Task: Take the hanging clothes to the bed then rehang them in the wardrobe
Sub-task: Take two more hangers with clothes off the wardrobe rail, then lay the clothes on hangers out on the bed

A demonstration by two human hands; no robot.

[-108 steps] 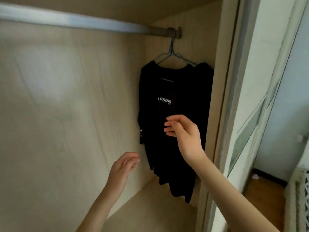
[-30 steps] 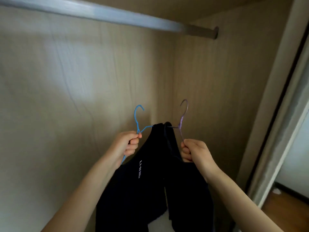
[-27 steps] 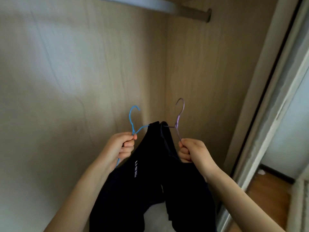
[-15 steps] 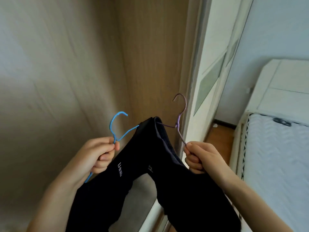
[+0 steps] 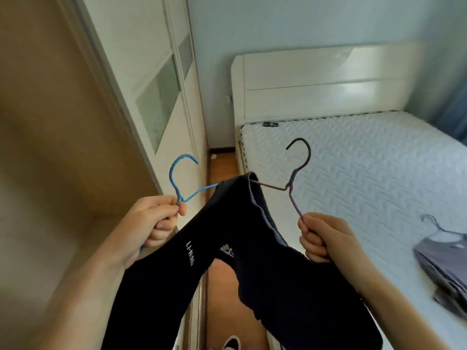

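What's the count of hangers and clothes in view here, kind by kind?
Hangers: 3 (blue hanger in the left hand, purple hanger in the right hand, dark hanger lying on the bed)
Black garments: 2 (logo shirt, second black garment)
Grey clothing on the bed: 1 pile, pieces unclear
Total: 6

I am looking into a small bedroom. A pale blue wall (image 5: pixel 303 21) is standing at the back. A shiny white headboard (image 5: pixel 328 79) is sitting against it, and soft light is shining on it. A white quilted mattress (image 5: pixel 366 173) is filling the right side. A strip of brown wooden floor (image 5: pixel 222 165) is running between the mattress and a white wardrobe door (image 5: pixel 131 46). The door is showing grey glass panels (image 5: pixel 158 102). A tan wooden side (image 5: pixel 38 109) of the wardrobe is filling the left.
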